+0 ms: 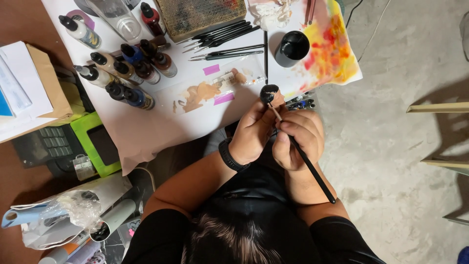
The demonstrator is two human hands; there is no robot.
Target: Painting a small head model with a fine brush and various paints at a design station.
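My left grip (pixel 254 132) clamps one small figure head (pixel 269 94); right grip (pixel 298 139) clamps one paintbrush (pixel 308 164); about nine paint bottles (pixel 128 73) upper left on the counter (pixel 146 127).

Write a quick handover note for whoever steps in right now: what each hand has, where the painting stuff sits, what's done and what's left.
Left hand: holds a small figure head with dark hair.
Right hand: grips a thin black brush, tip at the figure head.
Paint bottles and spare brushes lie on the white paper; skin-tone mixes sit on the clear palette sheet; black cup beside it.
Done: hair looks dark.
Left: face detail, as far as visible.
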